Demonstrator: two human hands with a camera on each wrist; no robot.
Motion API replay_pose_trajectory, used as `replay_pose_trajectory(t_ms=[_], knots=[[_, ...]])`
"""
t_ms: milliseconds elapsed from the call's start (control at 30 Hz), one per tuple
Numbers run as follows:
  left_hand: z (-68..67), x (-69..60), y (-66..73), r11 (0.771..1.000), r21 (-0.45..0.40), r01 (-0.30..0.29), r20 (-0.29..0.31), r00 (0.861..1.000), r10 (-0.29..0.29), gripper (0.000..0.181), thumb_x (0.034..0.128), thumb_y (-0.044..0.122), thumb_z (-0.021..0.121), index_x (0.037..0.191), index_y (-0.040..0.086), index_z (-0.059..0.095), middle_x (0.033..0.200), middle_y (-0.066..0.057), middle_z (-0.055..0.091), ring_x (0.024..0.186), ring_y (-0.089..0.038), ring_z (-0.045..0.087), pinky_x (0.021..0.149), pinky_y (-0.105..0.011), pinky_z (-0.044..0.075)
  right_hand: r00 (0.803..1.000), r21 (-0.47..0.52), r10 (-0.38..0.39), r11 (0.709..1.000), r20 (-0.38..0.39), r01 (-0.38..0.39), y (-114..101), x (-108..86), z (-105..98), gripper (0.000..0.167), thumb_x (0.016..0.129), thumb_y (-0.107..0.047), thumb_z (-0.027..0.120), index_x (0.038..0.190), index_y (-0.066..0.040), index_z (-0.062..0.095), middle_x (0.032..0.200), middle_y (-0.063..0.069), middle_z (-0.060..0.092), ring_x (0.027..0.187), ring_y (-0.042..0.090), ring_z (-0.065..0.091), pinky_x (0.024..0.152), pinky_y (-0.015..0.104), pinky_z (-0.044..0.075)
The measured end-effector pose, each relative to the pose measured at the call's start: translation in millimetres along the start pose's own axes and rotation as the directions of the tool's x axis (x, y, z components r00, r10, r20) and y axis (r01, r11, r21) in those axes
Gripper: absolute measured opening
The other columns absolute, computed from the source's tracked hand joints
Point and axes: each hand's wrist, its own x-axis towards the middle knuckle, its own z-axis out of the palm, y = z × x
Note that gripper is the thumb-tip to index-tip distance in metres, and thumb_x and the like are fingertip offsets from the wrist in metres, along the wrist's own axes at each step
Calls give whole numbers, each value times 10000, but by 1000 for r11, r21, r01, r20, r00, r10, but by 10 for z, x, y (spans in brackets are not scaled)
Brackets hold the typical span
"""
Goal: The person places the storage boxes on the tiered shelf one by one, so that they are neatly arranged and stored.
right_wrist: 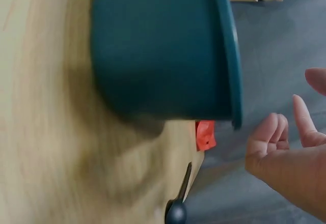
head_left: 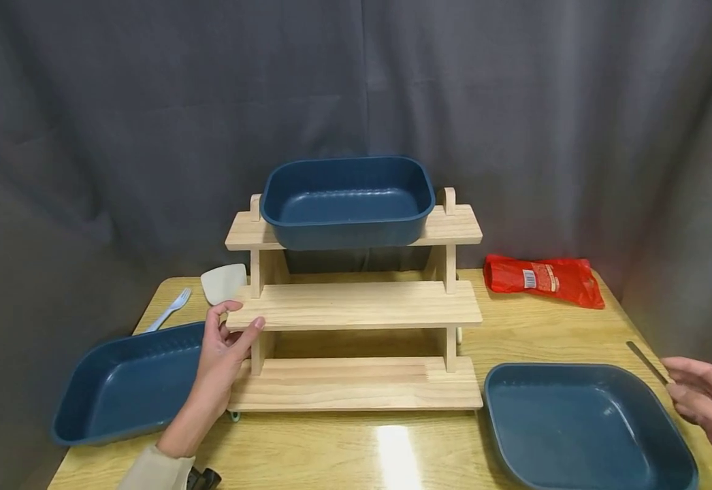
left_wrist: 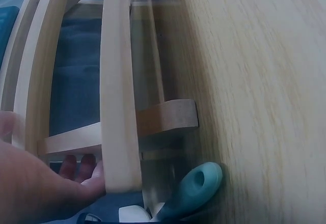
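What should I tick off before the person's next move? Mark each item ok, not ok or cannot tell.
1. Left hand on the rack: ok; it grips the left end of the middle shelf.
2. Right hand free: ok; it holds nothing, and the right wrist view shows it apart from the dark utensil.
3. Upper tray on the top shelf: ok.
4. That tray steady if the rack shifts: cannot tell.
5. Rack's left end clear of loose items: not ok; a teal handle lies by its front corner.
6. Right-hand tray not touching the bottom shelf: cannot tell; their edges nearly meet in the head view.
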Motion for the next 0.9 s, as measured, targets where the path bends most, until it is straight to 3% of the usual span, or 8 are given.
replay_pose_trajectory(t_ms=[200, 300, 367, 433, 567, 700, 767, 900], knots=[[3, -9, -2, 1000, -6, 2, 0, 1000, -2, 542, 1074, 264, 750, 1488, 193, 408, 1132, -59, 566, 987, -204, 562, 772, -284, 520, 995, 124, -91, 989, 41, 85, 215, -23, -121, 650, 1044, 242, 379, 1360, -210, 725, 1139, -87, 696, 949, 15, 674, 710, 157, 499], [0, -13, 3, 1000, -8, -2, -5, 1000, 2, 532, 1076, 258, 747, 1482, 196, 409, 1126, -59, 566, 976, -204, 558, 770, -287, 516, 993, 126, -92, 989, 72, 83, 302, -51, -149, 665, 1044, 250, 380, 1400, -205, 707, 1160, -72, 676, 937, 32, 642, 656, 209, 462], [1, -16, 4, 1000, -8, -2, -4, 1000, 2, 528, 1077, 261, 747, 1478, 201, 410, 1122, -57, 568, 972, -201, 560, 774, -289, 518, 992, 40, -75, 997, 98, 71, 336, -71, -176, 691, 1053, 239, 388, 1454, -254, 659, 1180, -91, 665, 941, 29, 613, 628, 250, 419], [9, -17, 2, 1000, -10, 0, 1, 1000, 0, 529, 1075, 263, 749, 1477, 201, 410, 1118, -59, 570, 965, -201, 558, 775, -296, 519, 995, -138, -24, 990, 95, 37, 347, -89, -196, 735, 1066, 198, 446, 1505, -377, 578, 1184, -156, 630, 941, 12, 580, 612, 271, 400], [17, -13, -6, 1000, -11, 2, 6, 1000, -2, 538, 1073, 265, 753, 1482, 201, 409, 1116, -59, 568, 967, -198, 555, 774, -299, 519, 991, -417, 71, 909, 110, -19, 385, -102, -240, 844, 1086, 129, 505, 1588, -531, 346, 1227, -238, 510, 1016, -57, 498, 645, 192, 428], [6, -3, -6, 1000, -5, 1, 7, 1000, -1, 541, 1074, 264, 751, 1486, 199, 405, 1117, -57, 566, 972, -201, 553, 770, -295, 517, 982, -484, 125, 874, 144, -41, 452, -93, -279, 810, 1127, 58, 503, 1646, -507, 243, 1311, -239, 382, 1091, -102, 422, 754, 118, 476], [-2, 2, -1, 1000, -3, 1, 10, 1000, -1, 545, 1076, 266, 749, 1489, 197, 400, 1124, -59, 567, 977, -204, 551, 773, -297, 516, 974, -481, 167, 874, 153, -74, 466, -80, -293, 761, 1139, 17, 519, 1628, -511, 272, 1302, -294, 390, 1061, -137, 442, 748, 163, 520], [-12, 13, 18, 1000, 2, 6, 13, 1000, -6, 555, 1077, 276, 747, 1495, 196, 392, 1148, -63, 567, 991, -204, 549, 780, -300, 511, 946, -457, 273, 874, 175, -167, 428, -86, -310, 722, 1131, -14, 565, 1458, -633, 389, 1116, -236, 556, 639, 106, 566, 470, 350, 468]])
